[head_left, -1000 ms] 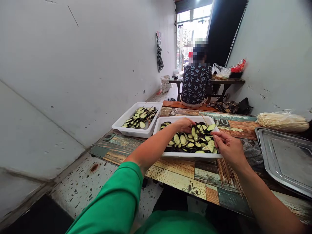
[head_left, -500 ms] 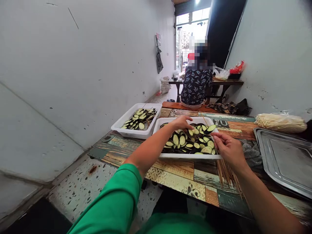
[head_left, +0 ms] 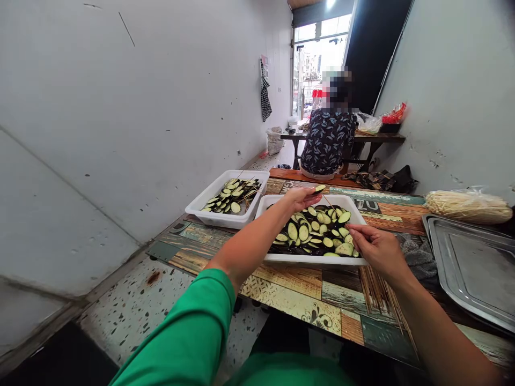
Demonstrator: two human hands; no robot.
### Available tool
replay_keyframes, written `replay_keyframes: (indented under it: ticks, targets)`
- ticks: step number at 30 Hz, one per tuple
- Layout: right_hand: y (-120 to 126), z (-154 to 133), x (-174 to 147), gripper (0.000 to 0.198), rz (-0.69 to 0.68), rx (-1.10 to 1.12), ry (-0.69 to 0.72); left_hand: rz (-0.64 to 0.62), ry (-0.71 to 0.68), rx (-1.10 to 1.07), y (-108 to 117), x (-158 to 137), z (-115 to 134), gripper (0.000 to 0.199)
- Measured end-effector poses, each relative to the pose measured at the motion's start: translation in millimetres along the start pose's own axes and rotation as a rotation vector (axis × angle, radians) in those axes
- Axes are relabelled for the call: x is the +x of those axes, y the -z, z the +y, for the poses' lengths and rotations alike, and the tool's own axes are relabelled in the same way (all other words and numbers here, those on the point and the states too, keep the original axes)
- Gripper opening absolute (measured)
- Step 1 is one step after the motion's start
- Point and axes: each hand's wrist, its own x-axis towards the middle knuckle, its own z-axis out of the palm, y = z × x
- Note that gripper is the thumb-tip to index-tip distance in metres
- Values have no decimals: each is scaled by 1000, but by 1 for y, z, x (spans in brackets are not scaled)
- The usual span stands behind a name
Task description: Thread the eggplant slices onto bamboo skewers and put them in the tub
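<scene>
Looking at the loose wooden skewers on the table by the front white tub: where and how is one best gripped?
Probably near its end at the table's near edge, pinched from above. The skewers are thin and lie flat; their near ends fan apart, while towards the white tub they bunch, partly hidden behind the right hand.

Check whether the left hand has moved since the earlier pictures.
Yes, upward: against the right-hand white tray, the left hand has lifted from among the eggplant slices and now holds one slice above the far rim in the picture.
</scene>
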Motion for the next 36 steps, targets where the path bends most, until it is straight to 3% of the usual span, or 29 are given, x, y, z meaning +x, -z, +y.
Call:
replay_keyframes:
  ticks: [10, 16, 25, 36]
  targets:
    - [0, 4, 2, 40, 3, -83, 15, -71, 52, -79, -6, -7, 0, 21]
    - [2, 4, 3, 41, 18, -110, 33, -71, -6, -75, -8, -11, 0, 27]
    - [1, 9, 3, 43, 5, -38, 6, -83, -34, -74, -11, -14, -1, 15]
    - [2, 8, 2, 42, 17, -39, 12, -58, -12, -87, -11, -14, 1, 16]
